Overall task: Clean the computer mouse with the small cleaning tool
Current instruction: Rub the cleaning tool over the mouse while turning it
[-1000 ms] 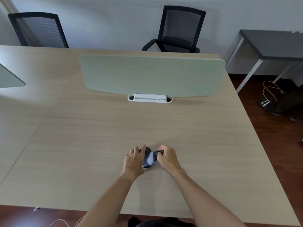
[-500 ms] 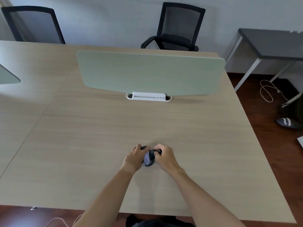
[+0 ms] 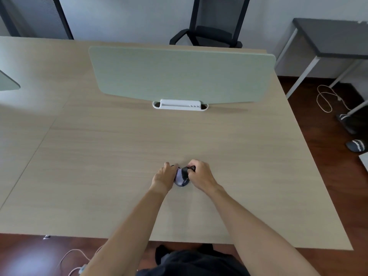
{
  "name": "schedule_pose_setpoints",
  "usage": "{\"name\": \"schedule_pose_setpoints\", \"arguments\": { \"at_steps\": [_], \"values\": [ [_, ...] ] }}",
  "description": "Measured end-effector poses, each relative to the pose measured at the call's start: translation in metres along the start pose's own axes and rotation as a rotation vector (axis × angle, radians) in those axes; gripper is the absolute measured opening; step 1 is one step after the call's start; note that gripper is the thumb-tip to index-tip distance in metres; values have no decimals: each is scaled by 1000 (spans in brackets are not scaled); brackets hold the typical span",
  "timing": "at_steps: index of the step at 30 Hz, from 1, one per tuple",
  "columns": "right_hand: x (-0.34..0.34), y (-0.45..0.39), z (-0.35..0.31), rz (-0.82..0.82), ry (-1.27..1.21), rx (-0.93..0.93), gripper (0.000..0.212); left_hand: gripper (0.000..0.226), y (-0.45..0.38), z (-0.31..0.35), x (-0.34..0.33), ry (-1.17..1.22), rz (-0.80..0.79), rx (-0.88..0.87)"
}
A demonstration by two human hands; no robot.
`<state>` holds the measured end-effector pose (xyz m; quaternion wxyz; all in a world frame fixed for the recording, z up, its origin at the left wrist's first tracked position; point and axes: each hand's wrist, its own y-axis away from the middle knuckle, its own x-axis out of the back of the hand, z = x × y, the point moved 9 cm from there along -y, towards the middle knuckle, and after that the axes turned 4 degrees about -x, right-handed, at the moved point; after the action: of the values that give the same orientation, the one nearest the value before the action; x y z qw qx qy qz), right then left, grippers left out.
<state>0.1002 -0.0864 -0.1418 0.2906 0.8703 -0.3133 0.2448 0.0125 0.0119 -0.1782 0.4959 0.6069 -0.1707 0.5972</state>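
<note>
**Here, the mouse sits between two hands**

The computer mouse lies on the wooden desk, long axis running away from the person. The left hand cups its left flank; the right hand pinches a small dark cleaning tool against its far end. Beyond stand a green divider and office chairs.
</note>
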Motion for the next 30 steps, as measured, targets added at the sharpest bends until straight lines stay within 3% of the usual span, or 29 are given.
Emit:
{"name": "schedule_pose_setpoints", "arguments": {
  "at_steps": [3, 6, 10, 13, 18, 20, 24, 27, 30],
  "values": [
    [13, 4, 17, 70, 116, -87, 1, 43, 1, -3, -2, 20, -6, 18],
    [22, 7, 22, 126, 103, -69, 6, 43, 3, -5, -3, 29, -3, 42],
    [3, 11, 10, 9, 9, 59, 9, 36, 2, -4, -1, 46, -11, 67],
    [-4, 13, 12, -30, 43, 41, 16, 37, 1, -5, 0, 69, -33, 86],
    [18, 18, 1, 185, 156, 73, 10, 45, 2, -6, -1, 113, -39, 100],
    [11, 16, -12, 130, 132, 134, 6, 42, 3, -6, -1, 122, -21, 105],
    [-10, 11, -12, -59, 81, 138, 19, 26, 7, -6, 1, 151, 28, 138],
    [6, 6, 3, 63, 121, 65, 12, 42, 11, -6, -4, 153, -12, 125],
    [25, 3, 18, 175, 148, -64, 8, 37, 11, -8, -2, 120, -2, 128]
  ]
}}
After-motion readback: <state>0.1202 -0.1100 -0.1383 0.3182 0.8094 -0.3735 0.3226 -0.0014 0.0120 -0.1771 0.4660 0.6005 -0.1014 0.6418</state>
